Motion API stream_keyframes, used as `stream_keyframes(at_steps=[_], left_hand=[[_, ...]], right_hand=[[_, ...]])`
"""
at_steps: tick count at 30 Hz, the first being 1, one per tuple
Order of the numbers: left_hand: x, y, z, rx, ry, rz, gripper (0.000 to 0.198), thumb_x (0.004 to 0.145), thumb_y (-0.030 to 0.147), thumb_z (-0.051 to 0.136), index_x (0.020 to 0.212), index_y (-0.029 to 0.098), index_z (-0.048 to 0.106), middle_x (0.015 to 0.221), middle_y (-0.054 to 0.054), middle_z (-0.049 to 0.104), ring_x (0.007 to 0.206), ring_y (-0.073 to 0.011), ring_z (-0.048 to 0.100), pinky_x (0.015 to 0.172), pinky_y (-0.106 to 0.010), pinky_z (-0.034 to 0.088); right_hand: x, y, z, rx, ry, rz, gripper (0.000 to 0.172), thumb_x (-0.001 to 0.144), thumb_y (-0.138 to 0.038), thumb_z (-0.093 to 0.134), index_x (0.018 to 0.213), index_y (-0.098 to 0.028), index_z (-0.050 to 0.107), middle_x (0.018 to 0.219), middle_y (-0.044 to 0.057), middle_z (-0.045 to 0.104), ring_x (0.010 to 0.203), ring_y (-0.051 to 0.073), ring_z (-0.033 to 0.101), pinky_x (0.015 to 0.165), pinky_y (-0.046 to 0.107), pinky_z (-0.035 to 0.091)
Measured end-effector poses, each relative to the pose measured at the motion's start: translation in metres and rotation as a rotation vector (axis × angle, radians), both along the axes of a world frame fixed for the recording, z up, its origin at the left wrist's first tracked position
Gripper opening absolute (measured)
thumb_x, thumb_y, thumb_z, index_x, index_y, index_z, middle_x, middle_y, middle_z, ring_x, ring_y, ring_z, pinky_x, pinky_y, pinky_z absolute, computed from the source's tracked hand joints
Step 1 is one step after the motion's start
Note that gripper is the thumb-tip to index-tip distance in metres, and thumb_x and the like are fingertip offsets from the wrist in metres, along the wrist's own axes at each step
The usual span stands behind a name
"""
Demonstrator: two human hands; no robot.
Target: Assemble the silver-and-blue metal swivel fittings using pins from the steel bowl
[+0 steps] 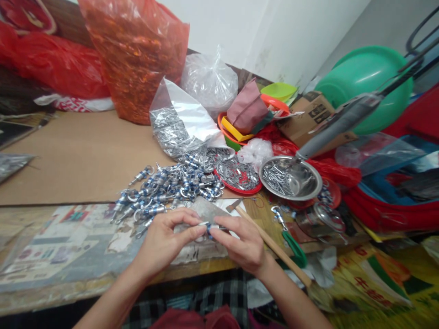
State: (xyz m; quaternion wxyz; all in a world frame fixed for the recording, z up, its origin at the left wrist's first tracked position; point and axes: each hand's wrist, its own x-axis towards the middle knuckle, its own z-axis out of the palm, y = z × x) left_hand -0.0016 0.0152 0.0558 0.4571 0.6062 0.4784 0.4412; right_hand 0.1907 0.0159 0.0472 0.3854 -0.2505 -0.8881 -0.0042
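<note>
One blue-and-silver fitting (208, 227), lower centre of frame: we saw the left hand (169, 235) pinching it, thumb to forefinger, and the right hand (242, 242) closed on its other end, probably for steadiness. A heap of similar fittings (178, 183) lay centre-left, presumably for easy reach.

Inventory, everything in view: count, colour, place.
Held part: one, silver-blue, front centre
Similar clips: many, silver-blue, centre heap
Wooden tool: one, tan, front right
Bowl: one, silver, centre right
Dish: one, red, left of bowl
Large bag: one, orange, back left
Knotted bag: one, clear, back centre
Open bag: one, clear, behind clips
Basin: at least one, green, back right
Sack: one, yellow, lower right
Clutter: uncounted, mixed, back right
Left grip: one, on held part
Right grip: one, on held part
</note>
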Motion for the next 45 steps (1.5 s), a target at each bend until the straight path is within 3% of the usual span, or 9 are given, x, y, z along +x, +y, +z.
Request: stream_keyframes(at_steps=[7, 13, 17, 22, 26, 28, 34, 39, 45], left_hand=[[-0.005, -0.004, 0.014, 0.033, 0.001, -0.053, 0.006, 0.066, 0.022, 0.065, 0.061, 0.021, 0.067, 0.080, -0.001, 0.068, 0.077, -0.0164, 0.061, 0.074, -0.027, 0.044], [0.011, -0.010, -0.003, -0.294, -0.232, 0.054, 0.012, 0.064, 0.028, 0.066, 0.065, 0.017, 0.068, 0.066, -0.003, 0.069, 0.062, -0.0156, 0.060, 0.061, -0.027, 0.046], [0.028, -0.020, -0.013, -0.420, -0.402, 0.213, 0.025, 0.061, 0.031, 0.068, 0.079, 0.014, 0.068, 0.076, -0.006, 0.070, 0.069, -0.0179, 0.062, 0.066, -0.030, 0.050], [0.034, -0.026, -0.016, -0.391, -0.436, 0.158, 0.061, 0.055, 0.027, 0.072, 0.111, 0.016, 0.051, 0.081, -0.004, 0.067, 0.082, -0.0186, 0.062, 0.072, -0.028, 0.051], [0.033, -0.021, -0.024, -0.394, -0.456, 0.147, 0.065, 0.061, 0.029, 0.067, 0.118, 0.018, 0.037, 0.074, -0.001, 0.063, 0.074, -0.0170, 0.063, 0.071, -0.031, 0.051], [0.032, -0.018, -0.028, -0.402, -0.457, 0.124, 0.065, 0.064, 0.029, 0.066, 0.119, 0.019, 0.033, 0.074, 0.000, 0.061, 0.074, -0.0171, 0.062, 0.072, -0.033, 0.050], [0.034, -0.015, -0.029, -0.413, -0.457, 0.121, 0.061, 0.065, 0.027, 0.065, 0.117, 0.021, 0.032, 0.071, 0.001, 0.059, 0.076, -0.0182, 0.061, 0.070, -0.033, 0.051], [0.035, -0.017, -0.030, -0.437, -0.462, 0.140, 0.061, 0.065, 0.026, 0.065, 0.116, 0.022, 0.032, 0.069, 0.002, 0.057, 0.076, -0.0188, 0.062, 0.069, -0.033, 0.051], [0.038, -0.017, -0.038, -0.439, -0.547, 0.176, 0.065, 0.064, 0.022, 0.066, 0.117, 0.023, 0.028, 0.068, 0.004, 0.058, 0.067, -0.0162, 0.063, 0.067, -0.033, 0.053]], right_hand=[[0.001, -0.002, 0.008, -0.023, -0.014, -0.040, 0.025, 0.078, -0.009, 0.049, 0.093, -0.023, 0.064, 0.091, 0.006, 0.066, 0.077, 0.014, 0.061, 0.062, 0.026, 0.049], [-0.012, -0.015, -0.009, -0.345, 0.229, -0.120, 0.018, 0.075, -0.011, 0.055, 0.087, -0.019, 0.066, 0.073, 0.005, 0.066, 0.064, 0.014, 0.060, 0.057, 0.024, 0.049], [-0.019, -0.027, -0.015, -0.521, 0.358, -0.270, 0.009, 0.068, -0.016, 0.064, 0.076, -0.018, 0.068, 0.059, 0.002, 0.063, 0.050, 0.012, 0.054, 0.046, 0.022, 0.044], [-0.014, -0.033, -0.013, -0.780, 0.374, -0.397, 0.014, 0.065, -0.026, 0.067, 0.074, -0.015, 0.069, 0.058, 0.002, 0.065, 0.046, 0.012, 0.055, 0.042, 0.020, 0.043], [0.009, 0.018, 0.003, -0.797, -0.012, -0.395, 0.019, 0.078, -0.028, 0.055, 0.074, -0.018, 0.070, 0.067, 0.002, 0.068, 0.060, 0.012, 0.062, 0.056, 0.020, 0.048], [0.025, 0.064, 0.009, -0.559, -0.203, -0.785, 0.024, 0.086, -0.024, 0.043, 0.094, -0.019, 0.065, 0.090, 0.004, 0.067, 0.082, 0.013, 0.061, 0.072, 0.021, 0.047], [0.044, 0.175, -0.010, -0.580, -0.420, -0.985, 0.017, 0.082, -0.018, 0.050, 0.095, -0.013, 0.062, 0.097, 0.012, 0.062, 0.095, 0.023, 0.057, 0.080, 0.036, 0.044], [0.042, 0.194, -0.028, -0.621, -0.445, -0.980, 0.025, 0.081, -0.024, 0.054, 0.104, -0.013, 0.054, 0.107, 0.009, 0.055, 0.095, 0.020, 0.054, 0.081, 0.039, 0.044], [0.053, 0.175, -0.013, -0.599, -0.236, -0.856, 0.027, 0.076, -0.009, 0.049, 0.101, -0.012, 0.059, 0.103, 0.012, 0.059, 0.097, 0.022, 0.054, 0.081, 0.031, 0.041]])
